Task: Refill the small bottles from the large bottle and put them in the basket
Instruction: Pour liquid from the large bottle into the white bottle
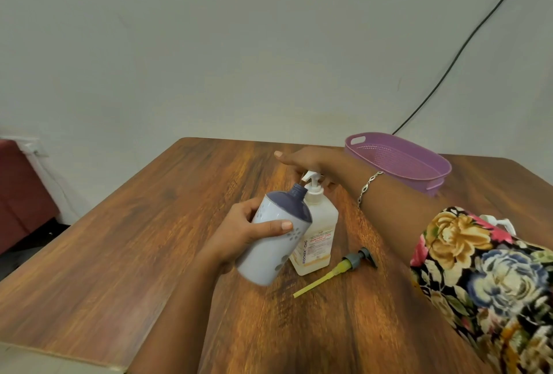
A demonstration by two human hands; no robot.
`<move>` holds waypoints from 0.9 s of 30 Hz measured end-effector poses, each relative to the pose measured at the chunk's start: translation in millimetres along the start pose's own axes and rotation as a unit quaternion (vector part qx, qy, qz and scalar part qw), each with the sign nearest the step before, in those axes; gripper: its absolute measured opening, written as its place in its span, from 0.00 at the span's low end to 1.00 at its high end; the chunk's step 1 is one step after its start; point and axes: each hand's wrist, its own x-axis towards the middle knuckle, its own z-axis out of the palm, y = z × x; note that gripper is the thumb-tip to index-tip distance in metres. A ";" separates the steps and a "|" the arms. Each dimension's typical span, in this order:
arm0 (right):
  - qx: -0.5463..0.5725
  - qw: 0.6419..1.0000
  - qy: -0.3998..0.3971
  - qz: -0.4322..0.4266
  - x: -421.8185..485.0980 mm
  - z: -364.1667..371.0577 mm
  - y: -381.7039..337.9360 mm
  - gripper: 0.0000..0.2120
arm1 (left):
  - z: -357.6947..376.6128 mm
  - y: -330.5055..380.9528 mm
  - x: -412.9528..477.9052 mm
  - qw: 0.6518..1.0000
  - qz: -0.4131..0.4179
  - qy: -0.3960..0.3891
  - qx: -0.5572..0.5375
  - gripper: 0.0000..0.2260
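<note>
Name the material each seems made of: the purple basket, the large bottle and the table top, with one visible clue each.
Purple basket: moulded plastic, matt; its walls are a grid of small holes. Large bottle: translucent plastic, slightly glossy; a yellowish tint shows through low down. Table top: wood or perhaps wood-grain laminate; streaked brown grain, soft sheen.

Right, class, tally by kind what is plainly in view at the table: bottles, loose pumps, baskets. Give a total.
Bottles: 2, small lavender bottle, large clear bottle
Loose pump: 1
Basket: 1
Total: 4
White part behind the sleeve: uncounted.
</note>
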 end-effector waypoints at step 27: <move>-0.038 0.999 -0.001 0.024 4.1 7.4 2.2 0.21 | 1.6 0.8 3.0 1.000 0.001 0.008 -0.012 0.30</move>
